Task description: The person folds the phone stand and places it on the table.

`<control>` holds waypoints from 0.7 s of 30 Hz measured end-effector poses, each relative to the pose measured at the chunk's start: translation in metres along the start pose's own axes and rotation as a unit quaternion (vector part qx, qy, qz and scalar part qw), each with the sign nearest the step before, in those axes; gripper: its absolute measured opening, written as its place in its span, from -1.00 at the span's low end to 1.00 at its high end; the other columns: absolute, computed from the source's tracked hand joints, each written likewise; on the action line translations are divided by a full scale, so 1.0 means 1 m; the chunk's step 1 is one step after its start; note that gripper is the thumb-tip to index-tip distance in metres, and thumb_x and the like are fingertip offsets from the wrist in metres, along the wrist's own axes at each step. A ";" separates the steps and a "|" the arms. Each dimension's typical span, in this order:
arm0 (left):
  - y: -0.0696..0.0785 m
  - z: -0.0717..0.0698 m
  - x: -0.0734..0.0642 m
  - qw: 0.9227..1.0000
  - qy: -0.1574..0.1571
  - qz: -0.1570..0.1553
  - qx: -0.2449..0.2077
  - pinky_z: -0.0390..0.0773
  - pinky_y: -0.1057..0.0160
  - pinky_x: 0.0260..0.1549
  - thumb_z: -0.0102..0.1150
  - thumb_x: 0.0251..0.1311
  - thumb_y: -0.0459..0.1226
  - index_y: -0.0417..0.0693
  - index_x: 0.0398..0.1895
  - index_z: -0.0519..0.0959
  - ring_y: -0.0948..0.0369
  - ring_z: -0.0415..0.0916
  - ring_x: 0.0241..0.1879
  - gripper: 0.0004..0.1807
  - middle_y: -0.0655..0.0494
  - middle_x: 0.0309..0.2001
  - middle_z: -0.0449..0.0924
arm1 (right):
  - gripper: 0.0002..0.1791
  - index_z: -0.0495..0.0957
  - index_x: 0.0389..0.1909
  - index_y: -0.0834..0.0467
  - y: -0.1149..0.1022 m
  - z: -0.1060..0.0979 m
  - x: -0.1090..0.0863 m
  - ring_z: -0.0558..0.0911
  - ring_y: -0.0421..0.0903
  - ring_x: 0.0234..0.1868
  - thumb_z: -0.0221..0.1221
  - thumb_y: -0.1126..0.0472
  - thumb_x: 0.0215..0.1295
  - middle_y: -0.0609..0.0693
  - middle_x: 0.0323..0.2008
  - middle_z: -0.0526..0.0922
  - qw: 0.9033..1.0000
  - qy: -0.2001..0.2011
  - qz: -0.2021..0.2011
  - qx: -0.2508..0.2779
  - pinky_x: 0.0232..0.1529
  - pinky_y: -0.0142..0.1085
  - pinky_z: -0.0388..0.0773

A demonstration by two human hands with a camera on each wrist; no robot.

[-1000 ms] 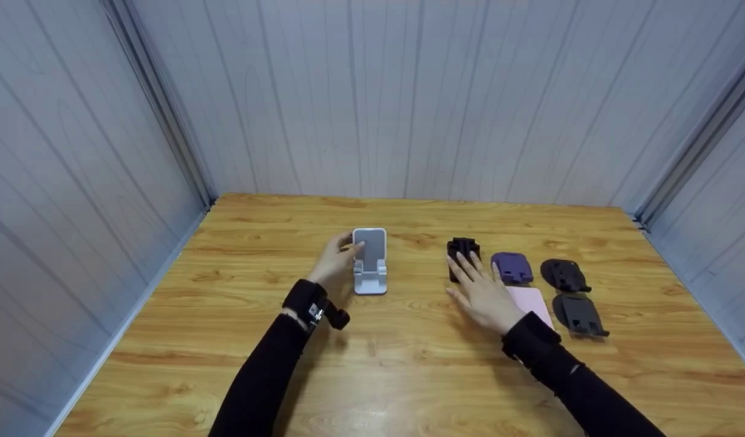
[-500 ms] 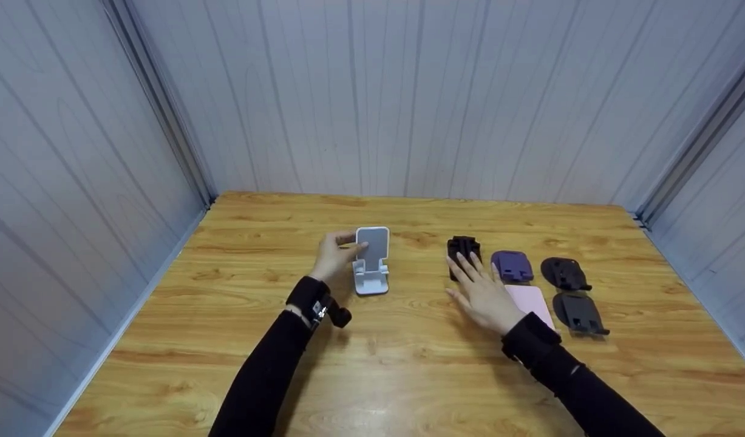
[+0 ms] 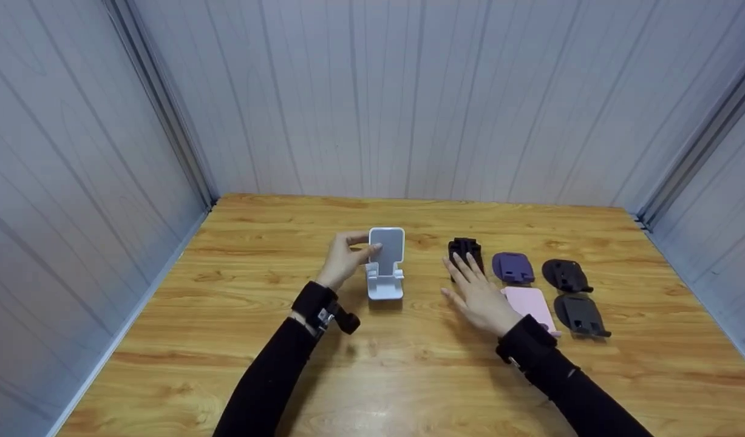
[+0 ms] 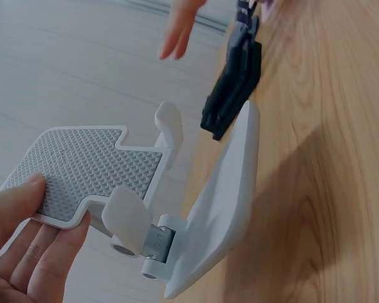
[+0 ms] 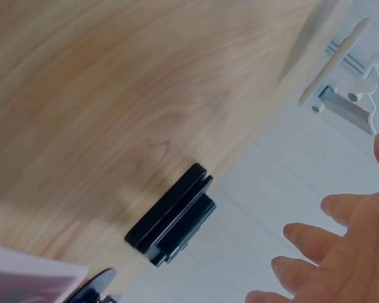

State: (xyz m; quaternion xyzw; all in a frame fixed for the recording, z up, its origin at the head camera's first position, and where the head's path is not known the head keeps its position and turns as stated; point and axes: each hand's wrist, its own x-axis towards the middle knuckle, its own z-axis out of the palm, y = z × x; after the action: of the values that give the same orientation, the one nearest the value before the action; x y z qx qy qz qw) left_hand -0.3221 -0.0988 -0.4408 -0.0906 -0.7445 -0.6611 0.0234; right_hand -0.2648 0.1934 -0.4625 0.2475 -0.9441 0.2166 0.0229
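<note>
A white phone stand with a grey textured pad is unfolded in my left hand. The thumb presses on its pad while the other fingers curl behind the backrest, and its base tilts above the wood in the left wrist view. To the right, my right hand is spread palm down with nothing in it. Its fingertips overlap a folded black phone stand in the head view. From the right wrist, a gap shows between those fingers and the black stand, which lies flat on the table.
Right of that hand lie a folded purple stand, a pink stand, a black stand and a dark grey stand. Pale panel walls enclose the wooden table at the back and sides.
My left hand has carried the white phone stand up and to the right, its base now off the table. My right hand has shifted slightly left, uncovering more of the pink stand.
</note>
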 end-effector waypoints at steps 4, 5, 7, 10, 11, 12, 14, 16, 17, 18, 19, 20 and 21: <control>0.007 0.006 -0.006 1.000 -0.012 0.006 -0.004 0.81 0.18 -0.10 0.34 0.34 -0.51 -0.42 0.11 0.70 -0.10 0.80 -0.10 -0.70 -0.34 0.09 0.73 | -0.29 0.03 0.65 0.38 -0.002 0.001 0.001 -0.08 0.48 0.64 -0.02 0.11 0.71 0.45 0.63 0.00 1.000 -0.003 0.003 0.018 0.59 0.40 -0.12; 0.009 0.007 -0.007 1.000 -0.016 0.008 -0.006 0.80 0.17 -0.09 0.34 0.34 -0.50 -0.41 0.12 0.70 -0.10 0.80 -0.10 -0.69 -0.34 0.09 0.73 | -0.29 0.01 0.66 0.37 -0.003 0.001 0.002 -0.09 0.48 0.64 -0.03 0.11 0.72 0.44 0.64 -0.01 1.000 -0.004 0.006 0.024 0.59 0.40 -0.13; 0.013 0.011 -0.009 1.000 -0.023 0.012 -0.010 0.80 0.17 -0.08 0.34 0.34 -0.49 -0.41 0.14 0.69 -0.11 0.80 -0.09 -0.68 -0.33 0.11 0.72 | -0.29 -0.03 0.66 0.37 -0.004 0.001 0.002 -0.09 0.47 0.64 -0.05 0.12 0.72 0.43 0.64 -0.03 0.999 -0.002 0.012 0.040 0.60 0.38 -0.15; 0.017 0.015 -0.012 0.999 -0.032 0.026 -0.013 0.80 0.16 -0.08 0.34 0.35 -0.49 -0.44 0.14 0.68 -0.10 0.81 -0.11 -0.68 -0.35 0.10 0.72 | -0.29 -0.05 0.66 0.38 -0.004 0.003 0.002 -0.09 0.49 0.64 -0.06 0.15 0.71 0.43 0.63 -0.04 0.998 0.008 0.016 0.068 0.61 0.37 -0.16; 0.019 0.016 -0.013 0.999 -0.034 0.031 -0.013 0.80 0.16 -0.09 0.34 0.35 -0.49 -0.44 0.14 0.68 -0.09 0.81 -0.13 -0.68 -0.35 0.09 0.72 | -0.29 -0.06 0.66 0.38 -0.003 0.003 0.003 -0.08 0.49 0.64 -0.05 0.16 0.71 0.43 0.63 -0.04 0.997 0.011 0.016 0.075 0.61 0.36 -0.16; 0.020 0.018 -0.013 0.999 -0.035 0.035 -0.013 0.81 0.16 -0.09 0.35 0.34 -0.49 -0.45 0.13 0.68 -0.08 0.82 -0.14 -0.68 -0.35 0.09 0.73 | -0.29 -0.06 0.66 0.39 -0.003 0.004 0.003 -0.08 0.49 0.64 -0.05 0.16 0.70 0.43 0.63 -0.04 0.996 0.014 0.016 0.081 0.61 0.36 -0.15; 0.022 0.021 -0.015 0.998 -0.036 0.040 -0.013 0.81 0.16 -0.11 0.35 0.34 -0.49 -0.45 0.13 0.68 -0.06 0.82 -0.17 -0.68 -0.35 0.08 0.73 | -0.28 -0.06 0.66 0.40 -0.002 0.006 0.003 -0.08 0.47 0.64 -0.05 0.17 0.70 0.43 0.64 -0.03 0.995 0.016 0.017 0.093 0.61 0.34 -0.12; 0.023 0.023 -0.017 0.998 -0.037 0.044 -0.013 0.81 0.16 -0.11 0.35 0.34 -0.49 -0.44 0.12 0.69 -0.05 0.82 -0.19 -0.68 -0.34 0.07 0.73 | -0.28 -0.05 0.66 0.39 0.000 0.007 0.003 -0.06 0.44 0.65 -0.05 0.16 0.71 0.42 0.63 -0.01 0.994 0.011 0.024 0.110 0.61 0.32 -0.09; 0.024 0.025 -0.018 0.998 -0.037 0.046 -0.012 0.81 0.16 -0.11 0.36 0.34 -0.48 -0.44 0.12 0.69 -0.05 0.82 -0.19 -0.68 -0.34 0.08 0.73 | -0.29 -0.04 0.66 0.39 0.000 0.008 0.003 -0.04 0.43 0.65 -0.05 0.15 0.71 0.42 0.63 0.01 0.992 0.005 0.028 0.123 0.62 0.31 -0.08; 0.024 0.026 -0.019 0.998 -0.038 0.048 -0.012 0.81 0.16 -0.11 0.36 0.34 -0.48 -0.44 0.12 0.69 -0.05 0.82 -0.19 -0.68 -0.34 0.08 0.73 | -0.30 -0.01 0.65 0.40 0.000 0.008 0.003 -0.03 0.42 0.65 -0.06 0.14 0.71 0.42 0.62 0.03 0.989 -0.003 0.032 0.143 0.62 0.29 -0.07; 0.025 0.028 -0.020 0.998 -0.041 0.051 -0.014 0.81 0.16 -0.11 0.36 0.34 -0.48 -0.44 0.12 0.69 -0.05 0.82 -0.19 -0.68 -0.34 0.08 0.73 | -0.32 0.03 0.64 0.40 0.000 0.008 0.003 0.01 0.41 0.64 -0.07 0.12 0.72 0.42 0.62 0.06 0.985 -0.013 0.037 0.171 0.62 0.28 -0.05; 0.025 0.029 -0.021 0.997 -0.043 0.054 -0.016 0.81 0.16 -0.11 0.35 0.35 -0.47 -0.44 0.12 0.69 -0.06 0.82 -0.19 -0.68 -0.34 0.08 0.73 | -0.33 0.05 0.63 0.42 0.000 0.008 0.002 0.04 0.41 0.63 -0.08 0.12 0.73 0.43 0.60 0.10 0.979 -0.025 0.037 0.199 0.62 0.28 -0.02; 0.025 0.031 -0.022 0.997 -0.046 0.059 -0.016 0.81 0.15 -0.12 0.35 0.35 -0.47 -0.45 0.12 0.69 -0.07 0.82 -0.19 -0.69 -0.34 0.08 0.73 | -0.34 0.08 0.61 0.44 0.000 0.008 0.003 0.06 0.41 0.62 -0.09 0.12 0.73 0.45 0.59 0.12 0.970 -0.038 0.035 0.239 0.62 0.27 -0.01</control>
State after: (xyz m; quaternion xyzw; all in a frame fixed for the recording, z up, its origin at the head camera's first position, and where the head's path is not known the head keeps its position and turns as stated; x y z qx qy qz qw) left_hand -0.2935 -0.0676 -0.4238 -0.1646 -0.7272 -0.6659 0.0265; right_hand -0.2665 0.1887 -0.4690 0.2203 -0.8735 0.4266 -0.0806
